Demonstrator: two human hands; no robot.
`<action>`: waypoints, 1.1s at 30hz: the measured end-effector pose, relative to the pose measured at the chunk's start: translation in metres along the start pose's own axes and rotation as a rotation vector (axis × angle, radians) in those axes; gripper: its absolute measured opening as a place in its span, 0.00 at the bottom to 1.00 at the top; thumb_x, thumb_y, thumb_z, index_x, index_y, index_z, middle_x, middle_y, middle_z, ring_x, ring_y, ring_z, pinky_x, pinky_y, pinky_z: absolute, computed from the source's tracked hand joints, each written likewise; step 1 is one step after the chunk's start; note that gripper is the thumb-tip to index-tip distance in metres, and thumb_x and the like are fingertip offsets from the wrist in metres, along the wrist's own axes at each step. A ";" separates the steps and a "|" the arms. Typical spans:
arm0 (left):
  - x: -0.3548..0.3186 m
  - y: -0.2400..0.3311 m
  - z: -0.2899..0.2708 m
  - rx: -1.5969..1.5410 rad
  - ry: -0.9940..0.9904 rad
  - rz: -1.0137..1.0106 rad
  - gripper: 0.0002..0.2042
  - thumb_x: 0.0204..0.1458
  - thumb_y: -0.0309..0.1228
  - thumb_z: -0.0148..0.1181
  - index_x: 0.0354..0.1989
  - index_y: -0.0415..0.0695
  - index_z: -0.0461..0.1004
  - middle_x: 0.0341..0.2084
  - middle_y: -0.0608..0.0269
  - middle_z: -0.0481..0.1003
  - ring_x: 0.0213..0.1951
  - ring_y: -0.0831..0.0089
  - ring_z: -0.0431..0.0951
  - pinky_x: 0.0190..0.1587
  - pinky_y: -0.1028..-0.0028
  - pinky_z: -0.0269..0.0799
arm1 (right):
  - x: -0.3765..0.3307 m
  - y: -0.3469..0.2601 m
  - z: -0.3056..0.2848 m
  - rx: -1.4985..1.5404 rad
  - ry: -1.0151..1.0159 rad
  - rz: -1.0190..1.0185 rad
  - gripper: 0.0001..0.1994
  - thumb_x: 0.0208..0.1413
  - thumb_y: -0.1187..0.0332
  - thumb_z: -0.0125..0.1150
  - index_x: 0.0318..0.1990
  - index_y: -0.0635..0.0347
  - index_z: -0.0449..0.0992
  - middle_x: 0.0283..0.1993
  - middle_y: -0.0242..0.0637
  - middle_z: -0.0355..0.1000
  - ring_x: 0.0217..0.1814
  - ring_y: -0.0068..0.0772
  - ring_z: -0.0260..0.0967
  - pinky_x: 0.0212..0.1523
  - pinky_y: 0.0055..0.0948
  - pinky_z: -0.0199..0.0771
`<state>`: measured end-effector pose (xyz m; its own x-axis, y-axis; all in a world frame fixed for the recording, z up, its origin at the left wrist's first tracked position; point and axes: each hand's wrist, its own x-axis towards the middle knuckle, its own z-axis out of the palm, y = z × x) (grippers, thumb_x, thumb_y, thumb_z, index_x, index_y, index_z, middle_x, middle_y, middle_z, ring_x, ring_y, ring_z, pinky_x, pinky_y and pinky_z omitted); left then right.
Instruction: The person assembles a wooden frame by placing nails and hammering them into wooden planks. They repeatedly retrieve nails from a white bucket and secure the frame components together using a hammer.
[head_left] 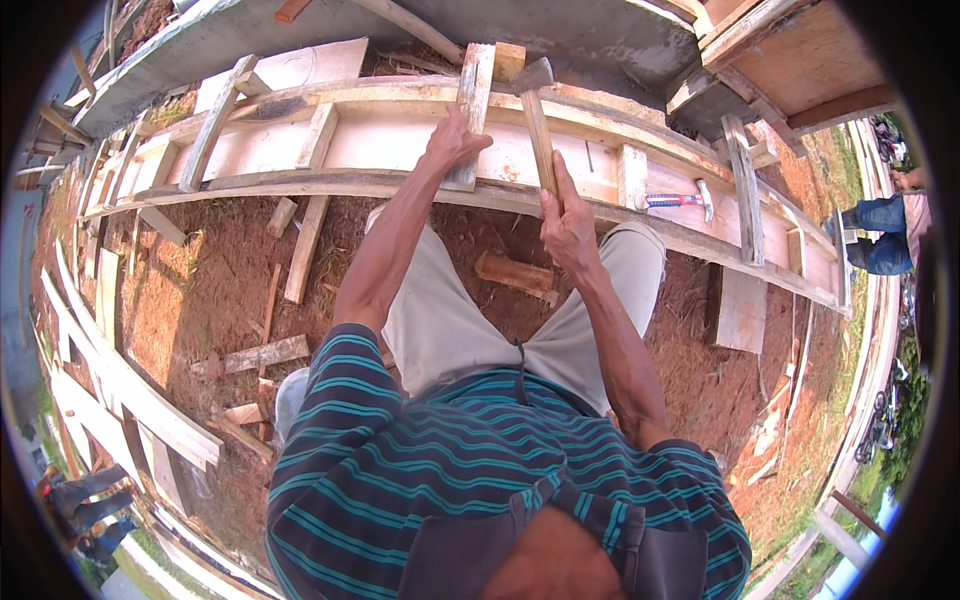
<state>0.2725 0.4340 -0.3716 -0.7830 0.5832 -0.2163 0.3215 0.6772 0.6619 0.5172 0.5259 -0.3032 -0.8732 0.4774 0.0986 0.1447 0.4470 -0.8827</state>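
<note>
My left hand (pixel 458 145) is closed over a short upright board (pixel 476 85), its thumb sticking out to the right. This board lies across the two long rails of a timber frame (pixel 330 185) in front of my knees. In my right hand (pixel 572 215) is the lower end of a hatchet's wooden handle. The hatchet (pixel 538 130) points away from me, its grey metal head near a small wood block (pixel 508 62) at the far rail. A claw hammer (pixel 680 200) with a red, white and blue grip rests on the frame to the right.
Further crosspieces (pixel 215 125) span the frame left and right. A grey concrete wall (pixel 590 40) runs behind it. Wood offcuts (pixel 515 272) litter the reddish soil below. Long planks (pixel 130 370) lie at the left. Other people's legs (pixel 880 235) show at the right rim and lower left.
</note>
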 end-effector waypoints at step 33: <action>-0.008 0.022 0.011 -0.003 0.016 -0.026 0.39 0.39 0.41 0.64 0.56 0.29 0.54 0.40 0.30 0.75 0.44 0.40 0.78 0.50 0.54 0.74 | 0.113 0.028 0.015 -0.444 -0.147 -0.224 0.32 0.63 0.70 0.45 0.73 0.60 0.45 0.39 0.66 0.74 0.40 0.62 0.75 0.39 0.50 0.73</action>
<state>0.2914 0.4492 -0.3634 -0.7994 0.5583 -0.2219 0.2996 0.6906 0.6583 0.4154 0.5810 -0.3239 -0.9570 0.2356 0.1690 0.1021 0.8194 -0.5640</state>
